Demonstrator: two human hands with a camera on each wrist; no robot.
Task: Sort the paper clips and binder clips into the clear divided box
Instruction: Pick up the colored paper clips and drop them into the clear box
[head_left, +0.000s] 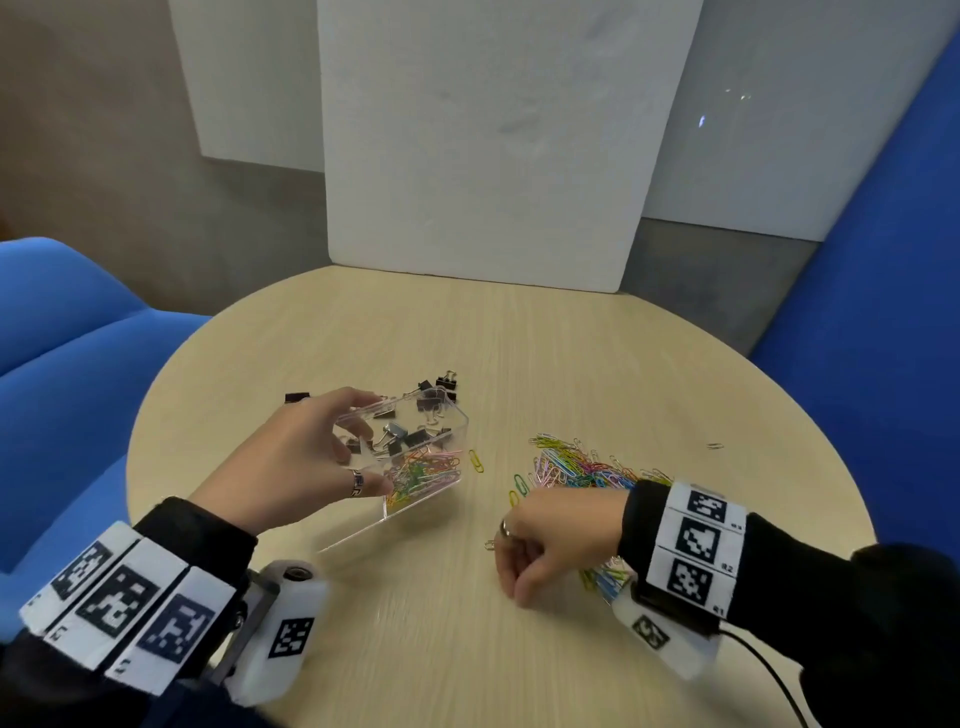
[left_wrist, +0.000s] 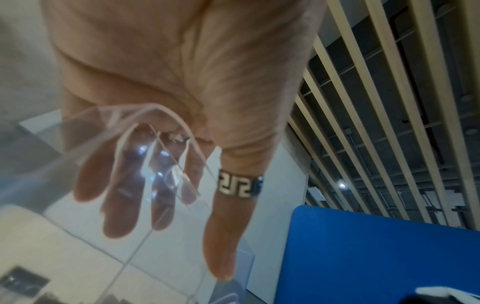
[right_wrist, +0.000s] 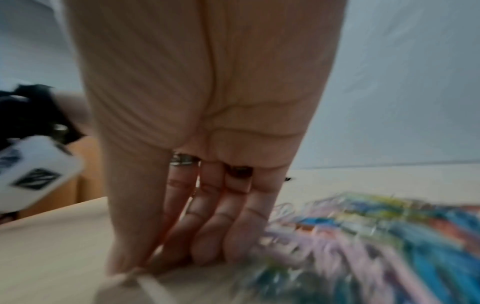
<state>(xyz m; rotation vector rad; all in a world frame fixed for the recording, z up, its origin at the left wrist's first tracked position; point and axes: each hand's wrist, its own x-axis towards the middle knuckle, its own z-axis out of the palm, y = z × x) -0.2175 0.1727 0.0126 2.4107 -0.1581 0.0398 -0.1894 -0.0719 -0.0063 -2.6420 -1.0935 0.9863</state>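
Box: the clear divided box (head_left: 415, 457) sits left of centre on the table (head_left: 571, 353), black binder clips in its far compartment, coloured paper clips in the near one.
Left hand: the left hand (head_left: 291, 462) grips the box's left wall, thumb outside.
Right hand: the right hand (head_left: 550, 545) has its fingers together, tips down on the table; whether they pinch a clip cannot be told.
Pile: the paper clip pile (head_left: 587, 467) lies just beyond and right of that hand.
Key relation: the box lies left and farther from the right hand, which is nearer the pile.
Loose binder clips: binder clips (head_left: 441, 384) remain just beyond the box.
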